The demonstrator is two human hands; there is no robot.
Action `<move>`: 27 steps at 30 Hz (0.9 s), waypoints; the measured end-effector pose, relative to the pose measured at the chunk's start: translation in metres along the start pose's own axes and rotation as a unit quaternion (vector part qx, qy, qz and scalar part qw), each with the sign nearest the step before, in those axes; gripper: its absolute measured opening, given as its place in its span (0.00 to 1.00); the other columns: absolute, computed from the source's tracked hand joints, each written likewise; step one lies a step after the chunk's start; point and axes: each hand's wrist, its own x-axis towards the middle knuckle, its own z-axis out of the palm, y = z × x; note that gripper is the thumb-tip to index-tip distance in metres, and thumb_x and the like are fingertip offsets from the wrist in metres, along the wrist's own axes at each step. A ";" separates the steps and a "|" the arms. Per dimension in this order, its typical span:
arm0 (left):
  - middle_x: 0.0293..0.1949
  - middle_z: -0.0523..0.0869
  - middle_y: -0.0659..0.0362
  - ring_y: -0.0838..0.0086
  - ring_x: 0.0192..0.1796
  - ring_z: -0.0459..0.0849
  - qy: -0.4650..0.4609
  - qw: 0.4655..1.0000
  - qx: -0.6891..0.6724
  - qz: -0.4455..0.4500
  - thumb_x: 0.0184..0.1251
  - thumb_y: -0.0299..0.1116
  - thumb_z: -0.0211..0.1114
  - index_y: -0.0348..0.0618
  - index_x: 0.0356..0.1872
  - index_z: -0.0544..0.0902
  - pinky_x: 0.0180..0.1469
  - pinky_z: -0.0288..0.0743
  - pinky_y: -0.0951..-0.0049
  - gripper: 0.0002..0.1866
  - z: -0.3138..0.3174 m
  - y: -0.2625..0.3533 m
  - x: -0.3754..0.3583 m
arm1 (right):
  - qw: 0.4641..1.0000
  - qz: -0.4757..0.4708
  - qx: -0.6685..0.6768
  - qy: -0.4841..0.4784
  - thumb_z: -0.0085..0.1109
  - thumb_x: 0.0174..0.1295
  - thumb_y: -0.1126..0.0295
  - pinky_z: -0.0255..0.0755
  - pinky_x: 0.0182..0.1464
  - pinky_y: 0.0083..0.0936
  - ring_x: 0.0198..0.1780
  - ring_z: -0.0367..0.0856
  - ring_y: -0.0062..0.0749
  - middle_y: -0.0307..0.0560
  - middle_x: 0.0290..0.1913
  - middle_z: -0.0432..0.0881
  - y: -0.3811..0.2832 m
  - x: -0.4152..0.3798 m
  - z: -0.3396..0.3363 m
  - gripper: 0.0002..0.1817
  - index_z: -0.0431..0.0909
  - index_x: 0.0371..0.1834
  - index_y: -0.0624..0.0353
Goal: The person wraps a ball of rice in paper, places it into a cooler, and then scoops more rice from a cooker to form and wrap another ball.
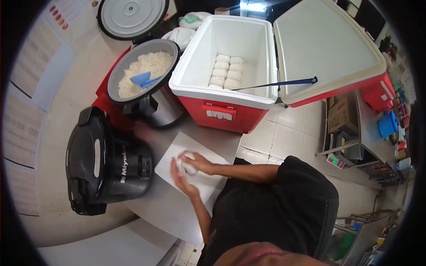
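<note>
Between my two hands is a white rounded bundle [190, 169], slightly blurred; its wrapping and contents cannot be made out. My right hand [200, 163] curls over it from the upper side. From the lower side, my left hand [179, 178] presses against it with the fingers extended alongside. Beneath both hands, a stack or sheet of white paper [211, 155] lies on the metal table [177, 221]. An open rice cooker [166, 106] holds white rice [153, 62] with a blue scoop [141, 79] in it.
An open red and white cooler box [224, 95] holds several white rounded packets [231, 73], its lid [328, 53] swung aside. A black lidded Miyako rice cooker [106, 164] stands left of the paper. A digital scale display [335, 161] and shelving [355, 115] are at right.
</note>
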 end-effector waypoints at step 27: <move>0.73 0.52 0.46 0.48 0.76 0.44 -0.285 0.876 0.370 -0.123 0.62 0.39 0.59 0.43 0.66 0.65 0.72 0.41 0.42 0.30 -0.018 -0.103 -0.060 | 0.474 0.333 -0.801 -0.152 0.68 0.45 0.54 0.73 0.53 0.37 0.49 0.81 0.41 0.57 0.48 0.82 -0.377 0.129 -0.276 0.34 0.77 0.55 0.62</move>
